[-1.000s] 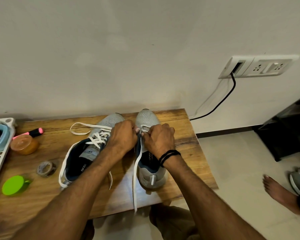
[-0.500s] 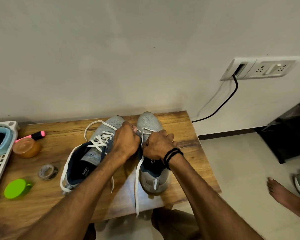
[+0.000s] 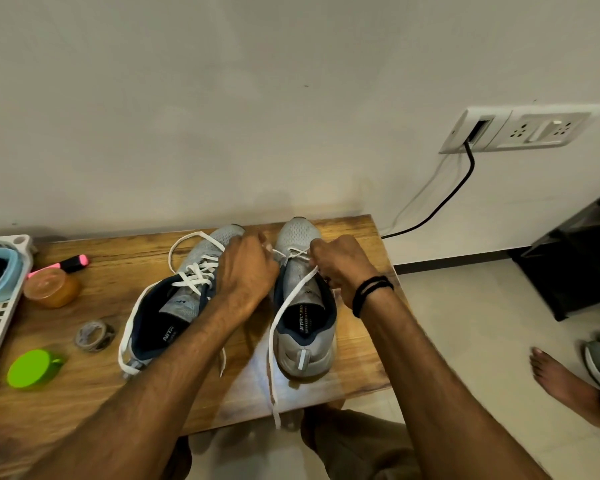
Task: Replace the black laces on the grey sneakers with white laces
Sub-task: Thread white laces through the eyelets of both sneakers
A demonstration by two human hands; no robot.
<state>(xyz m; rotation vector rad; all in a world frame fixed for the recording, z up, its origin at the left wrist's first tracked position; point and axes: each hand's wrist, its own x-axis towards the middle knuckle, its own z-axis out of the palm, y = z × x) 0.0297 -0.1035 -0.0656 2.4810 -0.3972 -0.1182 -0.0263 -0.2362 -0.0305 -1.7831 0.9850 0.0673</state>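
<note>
white lace held at toe eyelets, centre of frame

two grey sneakers are set side by side on the wooden table [image 3: 84, 403]. the sneaker right of centre [image 3: 305, 348] is only laced near the toe. its white lace [image 3: 280, 327] is pinched by the left hand [image 3: 248, 271] and gripped in the curled right hand [image 3: 340, 268], with the loose end hung over the table's near edge. the sneaker left of centre [image 3: 184, 303] is laced white.

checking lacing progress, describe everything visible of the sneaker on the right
The right sneaker stands upright on the wooden table, toe pointing away: grey knit upper, navy collar, white heel tab. A white lace crosses only its eyelets nearest the toe; one end trails over the table's near edge. Left hand and right hand pinch it.
</note>
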